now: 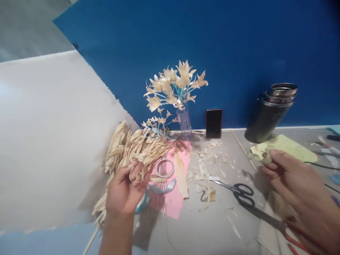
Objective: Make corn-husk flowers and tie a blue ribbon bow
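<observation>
My left hand (124, 191) is raised at the left, its fingers closed on a thin, curled pale strip (136, 176) that looks like dried husk. At the right, my right hand (289, 177) pinches a small pale roll (261, 158) between thumb and fingers; its exact kind is unclear. Behind the left hand lies a bundle of dried husks (119, 148). Between the hands, a pink sheet (174, 209) carries a white tape ring (172, 168), a flat husk piece (181, 173), a light blue ribbon (166, 188) and thin wires.
Black-handled scissors (243, 193) and a red-handled tool (281, 226) lie near my right hand. Along the blue wall stand a clear vase (184, 122) of husk flowers (175, 83), a phone (214, 123) and a dark flask (271, 115). Husk scraps (214, 144) litter the table.
</observation>
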A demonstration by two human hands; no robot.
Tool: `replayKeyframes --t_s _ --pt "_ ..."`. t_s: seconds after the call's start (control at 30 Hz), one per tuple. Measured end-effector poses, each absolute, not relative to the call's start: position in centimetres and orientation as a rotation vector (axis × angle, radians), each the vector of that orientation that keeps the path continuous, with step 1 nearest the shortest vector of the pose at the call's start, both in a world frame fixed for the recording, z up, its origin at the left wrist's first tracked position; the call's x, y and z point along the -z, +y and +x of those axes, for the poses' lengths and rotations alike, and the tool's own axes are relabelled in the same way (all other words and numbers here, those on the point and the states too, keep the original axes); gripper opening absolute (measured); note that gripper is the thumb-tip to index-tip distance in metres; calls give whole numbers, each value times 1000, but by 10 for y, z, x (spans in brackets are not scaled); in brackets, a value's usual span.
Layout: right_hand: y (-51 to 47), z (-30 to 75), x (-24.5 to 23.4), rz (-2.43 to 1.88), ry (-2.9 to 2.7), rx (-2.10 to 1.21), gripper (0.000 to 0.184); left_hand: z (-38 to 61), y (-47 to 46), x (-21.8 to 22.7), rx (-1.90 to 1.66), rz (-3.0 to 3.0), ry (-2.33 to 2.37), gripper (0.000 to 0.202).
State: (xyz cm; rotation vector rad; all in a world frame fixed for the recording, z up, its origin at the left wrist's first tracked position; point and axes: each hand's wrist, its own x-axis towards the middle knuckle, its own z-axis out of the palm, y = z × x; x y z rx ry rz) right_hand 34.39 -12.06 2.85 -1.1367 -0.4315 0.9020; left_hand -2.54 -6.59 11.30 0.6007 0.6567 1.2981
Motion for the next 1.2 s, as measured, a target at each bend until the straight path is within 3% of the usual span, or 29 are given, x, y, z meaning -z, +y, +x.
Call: replayKeyframes --t_s 0.13,0.2,0.27,0.37,0.5,0.63,0.73,0.83,1.03,1.2 --pt "-72 313 -43 -1268 -801 -960 25 -8 -71 -99 -1118 684 685 9" --pt "-50 289 -52 -1471 -1280 -836 19 12 -75 -85 -951 684 651 11" --pt "-41 270 -61 -1490 -1378 -753 13 31 -78 -71 -804 717 603 9" --pt "-57 255 -69 -1380 -1570 -876 27 51 -80 -60 -686 752 569 8" --pt "-96 252 -68 -1101 -1600 -1217 47 64 -81 -55 -601 844 641 10" --pt "-119 256 -58 -1286 -1649 -978 16 72 -84 -54 -555 913 757 13" --pt "-128 263 -51 -1337 -1621 -867 21 75 -88 -52 -536 927 800 19" --pt "-136 269 -45 -1358 -1639 -806 21 77 -93 -50 -515 959 793 37" --pt "-146 277 -40 -1480 -1738 -806 38 72 -97 -51 -396 1150 841 48" --pt "-148 279 -34 -1491 -1618 -1046 51 69 -95 -59 -259 1396 869 48"
